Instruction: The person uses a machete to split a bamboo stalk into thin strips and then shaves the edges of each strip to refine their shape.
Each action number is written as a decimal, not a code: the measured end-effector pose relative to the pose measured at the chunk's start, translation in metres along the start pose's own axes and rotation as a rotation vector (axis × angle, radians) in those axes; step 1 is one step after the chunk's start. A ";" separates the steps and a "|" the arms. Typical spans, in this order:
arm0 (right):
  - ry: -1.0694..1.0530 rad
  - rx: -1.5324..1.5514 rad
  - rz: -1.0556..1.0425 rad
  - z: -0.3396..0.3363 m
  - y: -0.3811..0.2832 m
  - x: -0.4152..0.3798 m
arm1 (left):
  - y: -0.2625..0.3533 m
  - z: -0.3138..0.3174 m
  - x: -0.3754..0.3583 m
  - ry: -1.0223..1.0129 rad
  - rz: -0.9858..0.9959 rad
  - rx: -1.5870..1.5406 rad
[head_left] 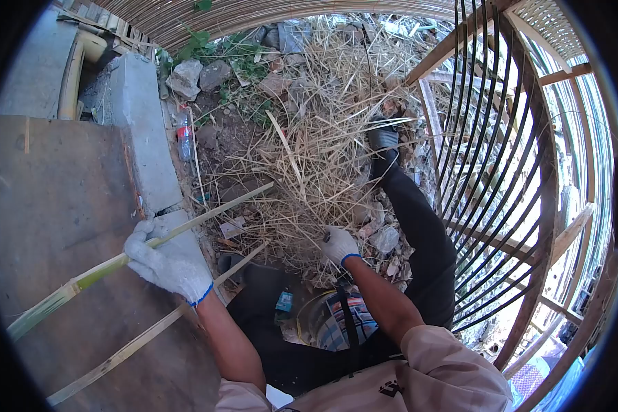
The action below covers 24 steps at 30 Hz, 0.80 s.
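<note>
My left hand (166, 257), in a white knit glove with a blue cuff, is closed around a split bamboo strip (93, 276). The strip is green and pale, and slants from the lower left up over the straw. A second bamboo strip (127, 349) passes beneath my left forearm, roughly parallel to the first. Gloved the same way, my right hand (340, 246) forms a fist low over the straw. A small dark end shows at its thumb side; the rest of what it grips is hidden.
Bamboo shavings (309, 144) cover the ground ahead. On the left are a brown board (55, 206) and a concrete block (141, 130), with a plastic bottle (185, 137) beside it. A slatted wooden frame (546, 178) stands at right. A patterned bucket (343, 319) sits between my legs.
</note>
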State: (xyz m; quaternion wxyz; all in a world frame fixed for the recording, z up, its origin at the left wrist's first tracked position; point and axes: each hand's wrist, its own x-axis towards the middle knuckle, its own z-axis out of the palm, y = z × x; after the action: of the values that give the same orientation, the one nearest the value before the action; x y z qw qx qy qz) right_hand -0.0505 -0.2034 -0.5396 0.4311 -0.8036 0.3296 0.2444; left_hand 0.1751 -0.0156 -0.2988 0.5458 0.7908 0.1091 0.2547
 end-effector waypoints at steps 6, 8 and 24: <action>0.024 -0.025 0.079 0.000 -0.004 -0.011 | -0.026 -0.008 -0.005 -0.070 -0.104 -0.592; -0.018 -0.048 0.067 0.001 -0.018 -0.021 | -0.015 -0.005 -0.009 -0.045 -0.130 -0.618; 0.066 0.168 0.016 0.027 -0.049 -0.034 | -0.006 -0.002 -0.012 -0.085 -0.125 -0.539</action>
State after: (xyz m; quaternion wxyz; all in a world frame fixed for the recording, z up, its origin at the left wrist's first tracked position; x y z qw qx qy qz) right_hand -0.0399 -0.1498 -0.5045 0.4840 -0.7695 0.3695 0.1926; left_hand 0.1643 -0.0166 -0.3075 0.7552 0.6188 0.0630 0.2069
